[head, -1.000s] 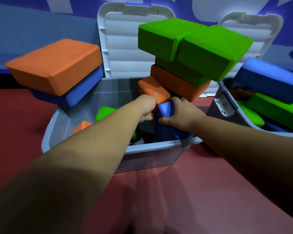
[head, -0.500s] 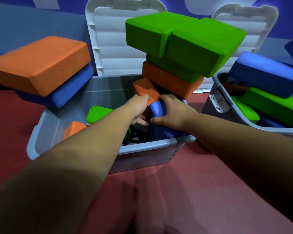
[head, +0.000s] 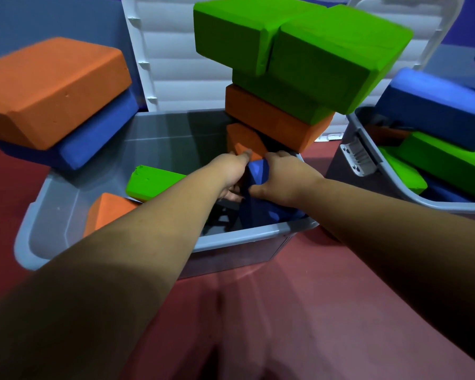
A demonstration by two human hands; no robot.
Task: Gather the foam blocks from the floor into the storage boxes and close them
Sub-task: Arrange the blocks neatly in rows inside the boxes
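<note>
**Lot: foam blocks, part-stowed.** All positions are given from the near storage box [head: 247, 235], a grey box that stood open on the red floor [head: 285, 311].

1. Dark blue block [head: 261, 211]: inside the box at its near right corner, on end against the front wall.
   - The right hand [head: 283, 176] had its grip clamped over the top edge, thumb on the near face.
   - The left hand [head: 231, 171] had its grip closed on the block's left side, fingers curled low against it.
2. Green block [head: 151, 182] and orange block [head: 107, 211]: inside the box, left of the hands, both tilted.
3. Small orange block [head: 242, 138]: inside the box, just behind the hands.
4. Leaning stack [head: 280, 105]: at the box's far right corner, orange at the bottom and green above, with the top blocks overhanging the right side.
5. Large orange block [head: 50, 86] on a blue block [head: 99, 133]: resting on the box's left rim and jutting outward.
6. White lid [head: 181, 78]: upright behind the box.
7. Second storage box [head: 368, 138]: to the right and apart, heaped with blue and green blocks.

**Handling (judged):** the blocks looked light, soft and squashable, matt rather than slippery, and not fragile. They seemed best taken across the narrow faces with both hands and pressed down into gaps. The stack looked ready to topple if nudged. The lid would probably not close until the overhanging blocks sat below the rim.
</note>
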